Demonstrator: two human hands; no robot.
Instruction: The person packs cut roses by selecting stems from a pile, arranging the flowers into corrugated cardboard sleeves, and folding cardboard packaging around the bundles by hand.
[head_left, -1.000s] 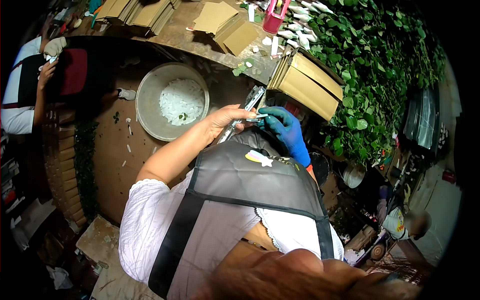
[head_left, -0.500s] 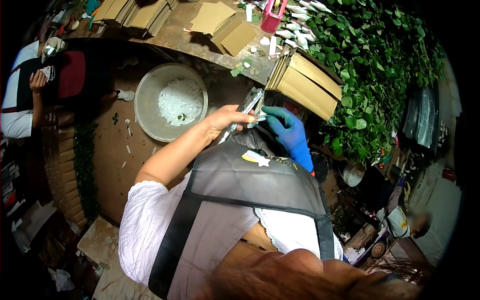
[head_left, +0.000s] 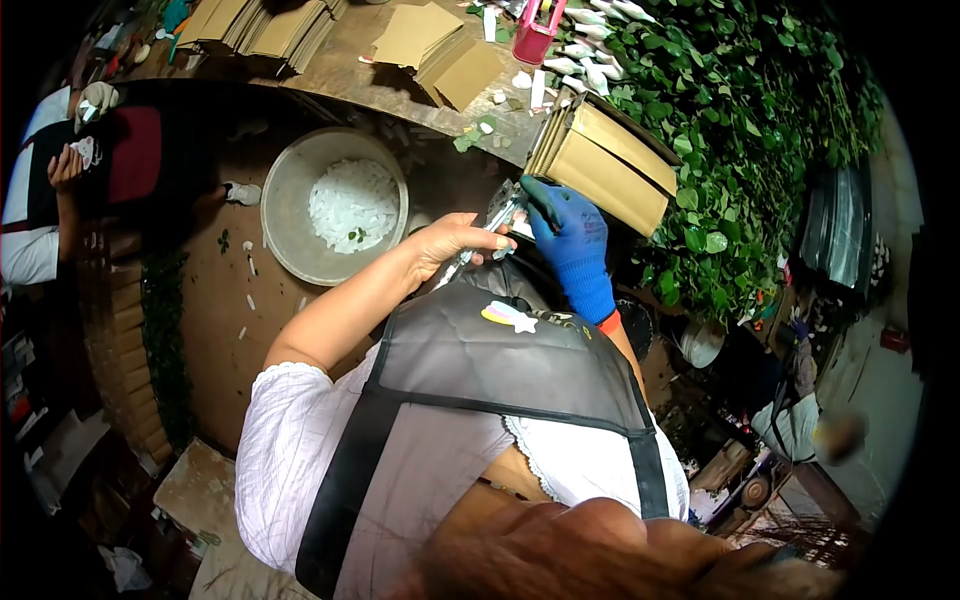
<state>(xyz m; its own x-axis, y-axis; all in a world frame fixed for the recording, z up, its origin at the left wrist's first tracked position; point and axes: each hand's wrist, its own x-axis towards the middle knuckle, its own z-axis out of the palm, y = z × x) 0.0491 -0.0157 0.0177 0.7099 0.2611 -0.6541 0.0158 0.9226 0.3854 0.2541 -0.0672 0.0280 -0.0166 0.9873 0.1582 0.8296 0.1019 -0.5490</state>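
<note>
My left hand (head_left: 455, 242), bare, is closed around a slim silvery metal tool (head_left: 497, 212) in front of the dark apron. Its exact kind is hard to make out. My right hand (head_left: 568, 224), in a blue knit glove with dark fingertips, is beside the tool's far end with its fingers curled together. What they hold, if anything, is hidden. Just beyond the glove, at the table's edge, stands a pack of folded brown cardboard (head_left: 613, 165).
A metal basin (head_left: 283, 215) holding white pieces stands on the floor. The worktable (head_left: 350, 50) carries cardboard stacks (head_left: 425, 45), a pink basket (head_left: 535, 40) and white-wrapped bundles (head_left: 595, 65). Leafy green stems (head_left: 740, 130) fill the right. Another person (head_left: 60, 190) is at left.
My right hand has moved up and slightly right, along to the far end of the tool, with its wrist now showing. My left hand keeps its hold. The view has shifted slightly.
</note>
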